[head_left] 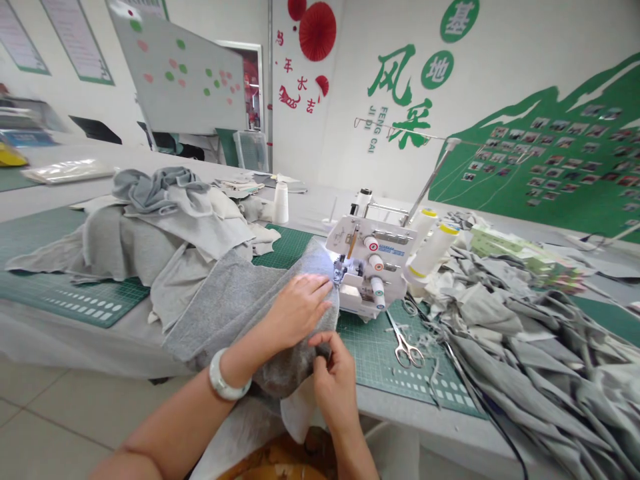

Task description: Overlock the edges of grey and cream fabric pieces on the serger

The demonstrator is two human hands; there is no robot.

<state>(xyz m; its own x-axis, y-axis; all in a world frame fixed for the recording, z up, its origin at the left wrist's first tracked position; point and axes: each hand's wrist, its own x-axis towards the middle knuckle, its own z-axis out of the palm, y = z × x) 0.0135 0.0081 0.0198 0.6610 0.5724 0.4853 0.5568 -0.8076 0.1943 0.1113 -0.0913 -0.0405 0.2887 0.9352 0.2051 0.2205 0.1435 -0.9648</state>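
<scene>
Here the left hand (pixel 299 310) lies flat on the grey cloth (pixel 235 300) by the table's (pixel 400 408) near edge; the right hand (pixel 334 377) pinches its border. Cloth meets the sewing machine (pixel 353 233): stitching looks underway, some edge apparently unsewn, finished length I can't tell.

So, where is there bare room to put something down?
Two patches look free: the left mat, between the fabric pile and the mat's front edge, and a smaller strip of right mat between the right hand and the scissors. It is crowded right of the scissors, with heaped scraps, and where the left hand lies on gray cloth by the machine.
</scene>
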